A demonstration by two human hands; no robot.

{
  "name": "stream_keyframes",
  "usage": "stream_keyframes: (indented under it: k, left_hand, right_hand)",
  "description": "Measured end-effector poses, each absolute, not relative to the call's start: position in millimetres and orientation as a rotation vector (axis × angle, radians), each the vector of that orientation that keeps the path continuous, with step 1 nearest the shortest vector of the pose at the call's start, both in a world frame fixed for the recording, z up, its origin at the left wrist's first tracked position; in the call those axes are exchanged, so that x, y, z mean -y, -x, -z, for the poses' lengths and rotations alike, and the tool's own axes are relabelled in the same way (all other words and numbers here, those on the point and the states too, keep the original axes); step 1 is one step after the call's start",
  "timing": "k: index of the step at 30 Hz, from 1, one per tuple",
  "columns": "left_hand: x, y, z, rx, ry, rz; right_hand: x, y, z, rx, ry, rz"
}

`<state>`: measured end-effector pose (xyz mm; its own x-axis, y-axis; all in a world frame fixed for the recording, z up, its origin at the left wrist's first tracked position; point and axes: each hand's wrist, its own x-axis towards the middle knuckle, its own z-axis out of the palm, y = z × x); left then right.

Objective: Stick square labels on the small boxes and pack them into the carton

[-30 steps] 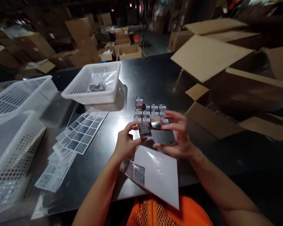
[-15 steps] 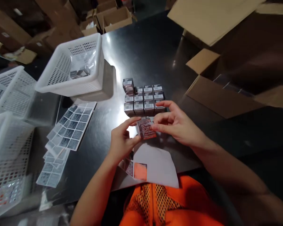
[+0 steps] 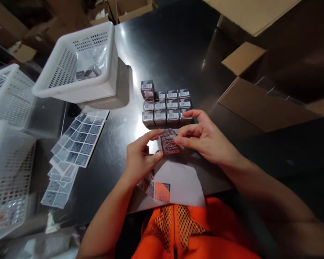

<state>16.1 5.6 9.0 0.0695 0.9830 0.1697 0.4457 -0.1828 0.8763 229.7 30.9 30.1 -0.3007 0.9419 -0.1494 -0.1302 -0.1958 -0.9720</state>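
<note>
My left hand (image 3: 142, 154) grips a small dark box (image 3: 169, 143) by its left side, thumb below and index finger above. Dense printing covers the box face turned up to me. On the right edge of that face rests the thumb of my right hand (image 3: 199, 136), its fingers curled in and the index finger reaching forward. Just beyond my hands stand several small boxes (image 3: 160, 116) in rows, barcodes up, with one box (image 3: 147, 90) stacked higher at the far left corner. A white backing sheet (image 3: 182, 180) with a few square labels (image 3: 162, 192) lies below my hands.
Fanned label sheets (image 3: 83, 140) lie on the dark metal table (image 3: 175, 46) to the left. A white basket (image 3: 89, 90) behind them holds small boxes and plastic bags. More baskets (image 3: 13, 104) line the left side. An open carton (image 3: 261, 104) stands at the right.
My view has shifted slightly, so the table's contents sit higher in the picture. Both hands stay at the small box, which has turned a little; the right thumb remains at its edge.
</note>
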Motion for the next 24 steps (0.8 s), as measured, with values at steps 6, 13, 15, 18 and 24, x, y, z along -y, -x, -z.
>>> stream_keyframes:
  k: [6, 13, 15, 18, 24]
  left_hand:
    - [-4.8, -15.8, -6.4, -1.481, -1.756, -1.057]
    - [-4.0, -13.1, -3.7, -1.459, -1.804, -1.081]
    - [-4.0, -12.8, -3.2, -1.455, -1.816, -1.088]
    - [-4.2, -12.6, -2.3, -1.441, -1.840, -1.100]
    - [-5.0, -12.3, -0.3, -1.413, -1.862, -1.140]
  right_hand:
    - [-31.4, -227.6, -29.2, 1.207, 1.065, -1.610]
    - [-31.3, -227.1, -29.9, 1.203, 1.078, -1.621]
    - [-31.1, -226.9, -29.6, 1.197, 1.072, -1.623]
    - [-31.0, -226.9, -29.2, 1.185, 1.064, -1.630]
    - [-31.5, -228.0, -30.6, 1.188, 1.061, -1.629]
